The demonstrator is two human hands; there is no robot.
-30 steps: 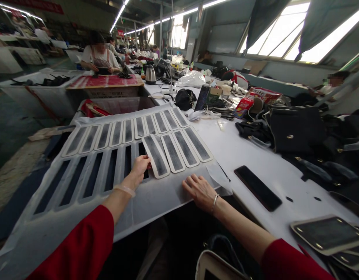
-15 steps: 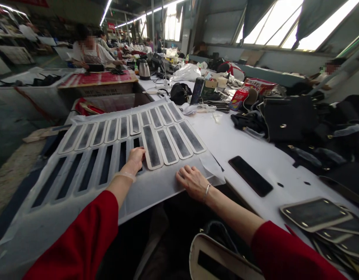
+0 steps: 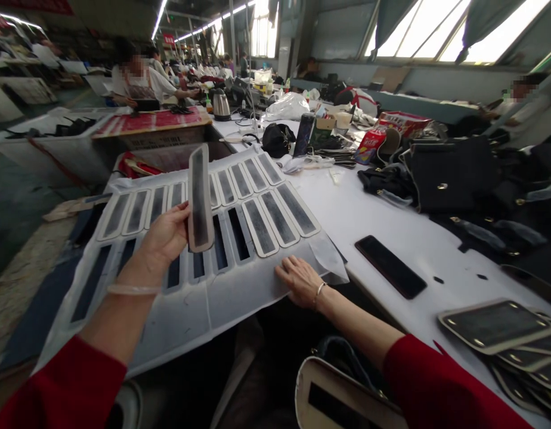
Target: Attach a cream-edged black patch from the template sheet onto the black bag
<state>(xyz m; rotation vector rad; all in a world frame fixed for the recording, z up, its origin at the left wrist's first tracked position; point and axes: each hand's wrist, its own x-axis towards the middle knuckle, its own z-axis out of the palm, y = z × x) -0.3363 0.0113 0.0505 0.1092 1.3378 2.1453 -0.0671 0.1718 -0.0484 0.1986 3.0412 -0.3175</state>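
Left hand (image 3: pixel 166 235) pinches an upright strip (image 3: pixel 200 199) at its fingertips; right hand (image 3: pixel 299 280) presses flat, fingers spread, on the backing sheet (image 3: pixel 240 292).

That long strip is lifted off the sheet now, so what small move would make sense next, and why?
Probably carry the strip aside to the bare white table. The left hand holds it upright, clear of the sheet, with an open slot beneath. Three strips remain in that row, and the right hand presses the sheet's near edge flat.
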